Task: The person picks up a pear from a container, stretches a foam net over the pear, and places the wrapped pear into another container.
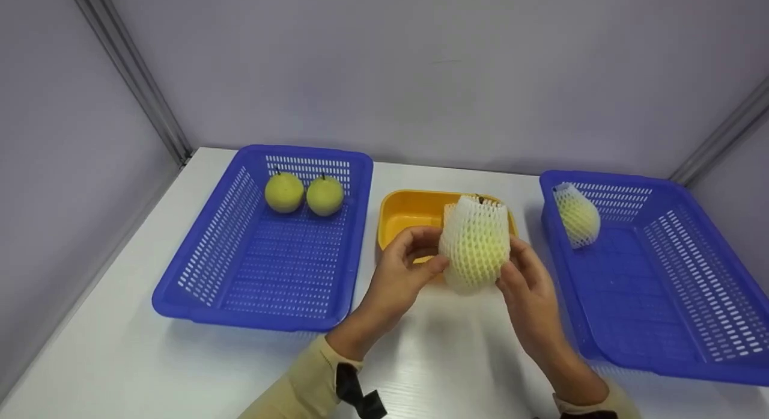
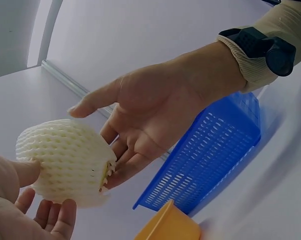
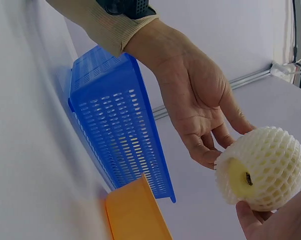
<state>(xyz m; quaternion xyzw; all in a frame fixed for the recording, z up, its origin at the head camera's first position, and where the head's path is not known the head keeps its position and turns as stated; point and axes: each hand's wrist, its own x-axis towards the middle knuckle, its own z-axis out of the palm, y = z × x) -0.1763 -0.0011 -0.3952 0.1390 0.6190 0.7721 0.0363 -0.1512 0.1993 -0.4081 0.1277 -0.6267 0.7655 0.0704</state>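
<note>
Between both hands, above the table, is a yellow-green pear (image 1: 477, 250) in a white foam net. The left hand (image 1: 399, 281) holds its left side, thumb in front and fingers curled behind. On the opposite side, the right hand (image 1: 531, 305) grips it with thumb and fingertips. The net's open end points up and away; in the right wrist view the bare end of the pear (image 3: 238, 177) shows there with a dark spot. Behind the pear stands a small yellow-orange bin (image 1: 402, 205), partly hidden by it and the left hand.
At the left, a blue basket (image 1: 174, 302) holds two bare pears (image 1: 284, 192) near its far end. A second blue basket (image 1: 613, 347) at the right has one netted pear (image 1: 577, 217) in its far left corner. Grey-white panels (image 1: 390, 76) rise behind the white table (image 1: 420, 371).
</note>
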